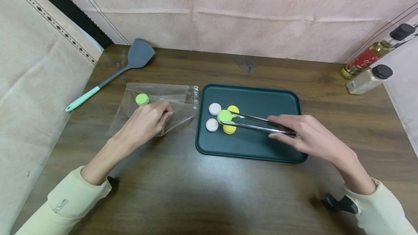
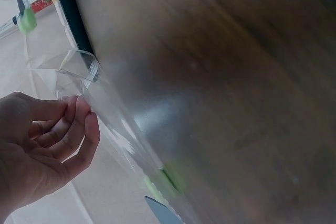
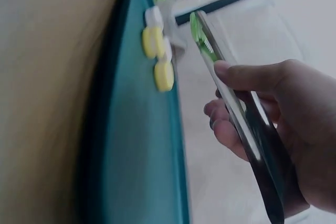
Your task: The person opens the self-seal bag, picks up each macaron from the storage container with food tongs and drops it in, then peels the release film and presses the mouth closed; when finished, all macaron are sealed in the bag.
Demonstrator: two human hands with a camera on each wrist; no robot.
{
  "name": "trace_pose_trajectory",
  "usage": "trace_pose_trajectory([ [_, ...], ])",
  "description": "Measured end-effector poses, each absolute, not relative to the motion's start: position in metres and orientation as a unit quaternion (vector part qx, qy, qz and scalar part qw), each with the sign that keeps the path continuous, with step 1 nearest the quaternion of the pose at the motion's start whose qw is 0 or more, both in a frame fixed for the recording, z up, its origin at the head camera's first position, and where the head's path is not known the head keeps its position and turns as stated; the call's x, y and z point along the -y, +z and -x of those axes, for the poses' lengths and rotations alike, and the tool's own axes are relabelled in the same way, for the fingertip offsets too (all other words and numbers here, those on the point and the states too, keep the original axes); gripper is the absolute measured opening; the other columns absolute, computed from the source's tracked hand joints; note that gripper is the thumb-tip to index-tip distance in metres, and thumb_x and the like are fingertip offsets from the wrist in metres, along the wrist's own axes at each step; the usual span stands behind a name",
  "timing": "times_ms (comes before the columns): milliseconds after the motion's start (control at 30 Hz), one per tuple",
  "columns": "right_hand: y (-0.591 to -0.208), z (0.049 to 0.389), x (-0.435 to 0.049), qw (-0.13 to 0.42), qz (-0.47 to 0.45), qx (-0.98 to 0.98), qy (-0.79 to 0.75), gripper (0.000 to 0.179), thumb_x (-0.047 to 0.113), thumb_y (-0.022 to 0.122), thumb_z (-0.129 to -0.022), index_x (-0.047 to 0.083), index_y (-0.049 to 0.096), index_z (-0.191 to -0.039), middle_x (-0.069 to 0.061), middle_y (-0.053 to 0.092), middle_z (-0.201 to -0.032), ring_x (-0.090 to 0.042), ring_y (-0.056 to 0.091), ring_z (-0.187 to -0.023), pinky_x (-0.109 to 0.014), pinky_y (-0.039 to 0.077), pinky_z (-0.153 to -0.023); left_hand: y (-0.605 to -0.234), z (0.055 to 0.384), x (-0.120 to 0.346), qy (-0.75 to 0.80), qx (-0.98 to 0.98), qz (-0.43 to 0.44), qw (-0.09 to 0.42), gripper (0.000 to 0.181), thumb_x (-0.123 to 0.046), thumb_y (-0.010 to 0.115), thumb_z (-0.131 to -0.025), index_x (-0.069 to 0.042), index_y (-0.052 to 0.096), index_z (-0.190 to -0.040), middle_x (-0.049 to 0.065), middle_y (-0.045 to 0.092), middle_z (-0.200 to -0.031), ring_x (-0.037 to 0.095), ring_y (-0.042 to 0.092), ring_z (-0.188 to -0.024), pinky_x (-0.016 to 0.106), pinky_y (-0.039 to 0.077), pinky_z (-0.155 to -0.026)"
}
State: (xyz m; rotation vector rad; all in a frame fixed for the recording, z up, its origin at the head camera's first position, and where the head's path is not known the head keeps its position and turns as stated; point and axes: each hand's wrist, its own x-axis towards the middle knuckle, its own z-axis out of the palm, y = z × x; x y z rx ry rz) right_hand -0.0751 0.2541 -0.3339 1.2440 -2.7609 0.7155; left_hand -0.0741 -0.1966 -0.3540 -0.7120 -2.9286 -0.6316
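Note:
My left hand [image 1: 148, 119] pinches the edge of a clear plastic bag [image 1: 181, 102]. Inside the bag lies one green macaron [image 1: 142, 99]. My right hand [image 1: 307, 133] grips metal tongs [image 1: 251, 127] between thumb and fingers. Held in the tips of the tongs, another green macaron [image 1: 224, 116] hangs above the dark green tray [image 1: 261, 99], as the right wrist view shows. Two white macarons [image 1: 212, 125] and two yellow macarons [image 1: 229, 129] rest on the tray's left half. In the left wrist view the bag's mouth [image 2: 86, 61] stands partly spread.
A spatula [image 1: 138, 55] with a mint handle lies behind the bag at the back left. An oil bottle [image 1: 362, 61] and a black-capped jar [image 1: 362, 82] are at the back right. Pale cloth [image 1: 245, 28] hangs along the table's far edge.

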Motion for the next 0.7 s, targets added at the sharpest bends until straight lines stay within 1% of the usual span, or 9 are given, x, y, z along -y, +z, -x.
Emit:
trace_pose_trajectory([
  [33,-0.332,0.078,-0.247,0.01,-0.402,0.885,0.234,0.045,0.012,0.087,-0.093,0.007,0.075,-0.136,-0.001,0.08,-0.108,0.002,0.056,-0.074,-0.022,0.05,-0.062,-0.354,0.074,0.197,-0.205,0.95,0.232,0.031,0.007,-0.002,0.067,-0.107,0.001,0.072,-0.104,0.011,0.075,-0.094,0.018,0.06,-0.07,0.039,0.055,-0.063],
  [133,-0.327,0.084,-0.229,-0.003,-0.407,0.882,0.238,0.042,0.012,0.085,-0.096,0.005,0.075,-0.136,0.0,0.077,-0.101,0.005,0.049,-0.066,-0.02,0.044,-0.055,-0.353,0.073,0.196,-0.206,0.95,0.234,0.031,0.007,-0.002,0.067,-0.108,0.001,0.072,-0.104,0.011,0.075,-0.096,0.018,0.061,-0.071,0.04,0.056,-0.063],
  [233,-0.326,0.09,-0.213,-0.013,-0.407,0.883,0.231,0.041,0.015,0.084,-0.098,0.003,0.075,-0.136,-0.003,0.077,-0.1,0.002,0.048,-0.063,-0.02,0.042,-0.052,-0.353,0.073,0.196,-0.206,0.949,0.235,0.031,0.007,-0.002,0.067,-0.108,0.001,0.072,-0.104,0.011,0.075,-0.097,0.018,0.062,-0.071,0.04,0.056,-0.064],
  [300,-0.326,0.094,-0.204,-0.023,-0.401,0.887,0.227,0.041,0.017,0.084,-0.099,0.003,0.075,-0.136,-0.005,0.078,-0.102,-0.001,0.051,-0.064,-0.021,0.042,-0.053,-0.353,0.073,0.196,-0.207,0.949,0.236,0.032,0.007,-0.002,0.067,-0.108,0.001,0.072,-0.104,0.011,0.075,-0.097,0.018,0.062,-0.071,0.04,0.056,-0.064],
  [400,-0.328,0.101,-0.189,-0.039,-0.388,0.892,0.229,0.043,0.019,0.083,-0.101,0.001,0.073,-0.138,-0.011,0.08,-0.111,-0.006,0.056,-0.068,-0.023,0.044,-0.057,-0.353,0.073,0.197,-0.206,0.949,0.238,0.036,0.007,-0.001,0.068,-0.107,0.001,0.072,-0.103,0.012,0.075,-0.097,0.018,0.061,-0.07,0.039,0.055,-0.063],
  [467,-0.331,0.106,-0.179,-0.054,-0.38,0.893,0.235,0.044,0.02,0.082,-0.101,0.0,0.073,-0.139,-0.014,0.08,-0.115,-0.009,0.056,-0.067,-0.024,0.044,-0.058,-0.352,0.072,0.197,-0.206,0.949,0.238,0.038,0.007,-0.001,0.068,-0.107,0.001,0.072,-0.103,0.012,0.075,-0.096,0.017,0.061,-0.07,0.038,0.055,-0.063],
  [700,-0.347,0.119,-0.151,-0.09,-0.373,0.891,0.245,0.045,0.019,0.082,-0.101,-0.003,0.072,-0.139,-0.017,0.079,-0.117,-0.007,0.05,-0.059,-0.023,0.037,-0.053,-0.354,0.073,0.196,-0.206,0.949,0.235,0.038,0.006,0.0,0.068,-0.106,0.003,0.072,-0.103,0.013,0.075,-0.095,0.019,0.061,-0.071,0.038,0.054,-0.062],
])
